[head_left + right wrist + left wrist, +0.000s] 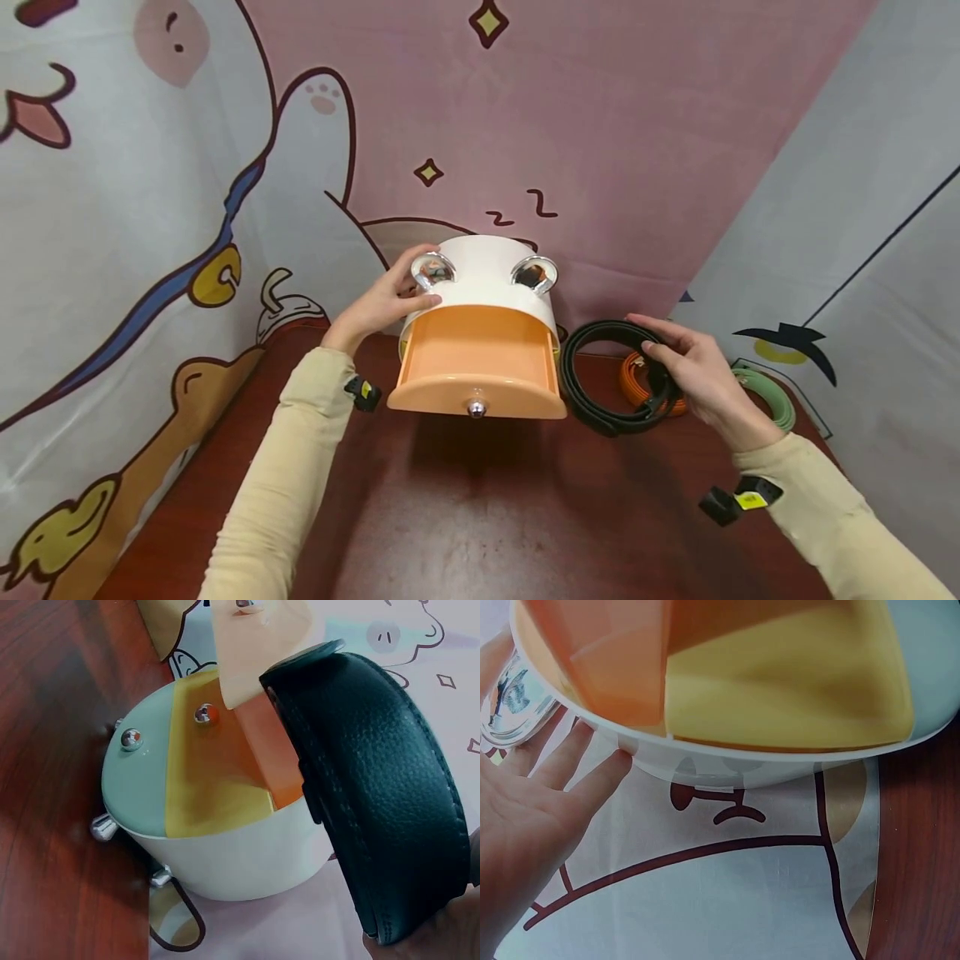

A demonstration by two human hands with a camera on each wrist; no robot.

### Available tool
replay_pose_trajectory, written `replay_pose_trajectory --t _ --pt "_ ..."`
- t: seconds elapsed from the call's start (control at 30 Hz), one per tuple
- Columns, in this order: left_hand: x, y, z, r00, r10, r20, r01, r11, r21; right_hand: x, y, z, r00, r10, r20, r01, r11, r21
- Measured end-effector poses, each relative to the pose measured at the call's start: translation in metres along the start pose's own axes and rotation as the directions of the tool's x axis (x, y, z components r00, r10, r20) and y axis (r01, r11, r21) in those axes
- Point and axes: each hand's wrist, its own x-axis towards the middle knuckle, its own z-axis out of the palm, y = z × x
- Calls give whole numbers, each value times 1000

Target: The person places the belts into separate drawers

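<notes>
Printed cloth backs a reddish-brown bench. Left hand, fingers spread, rests against the white cabinet, presumably to steady it while its orange drawer stands open; the right hand pinches a coiled black belt by its rim, beside the drawer.

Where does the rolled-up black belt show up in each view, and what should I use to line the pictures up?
Head: the black belt is right of centre, a little below mid-height.
Left wrist: not in this picture.
Right wrist: the black belt fills much of the right half.
Shared landmark: the orange drawer, central in the head view, upper left in the left wrist view, top centre in the right wrist view.
</notes>
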Motion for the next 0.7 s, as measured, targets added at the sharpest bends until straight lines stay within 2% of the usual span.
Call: replay_pose_trajectory --t 0.2,0.43,0.53,0.7 --pt "0 0 0 1000 -5 2 5 1000 -9 3 -13 0 999 -2 34 1 999 36" --pt "0 1 0 1000 12 7 -11 1000 -18 11 -26 8 1000 -24 16 25 997 -70" --pt "0 1 0 1000 10 8 -10 1000 -17 15 -30 11 1000 3 13 -2 996 -92" --pt "0 1 1 1000 -8 13 8 999 -38 22 -36 14 998 59 34 -57 997 -61"
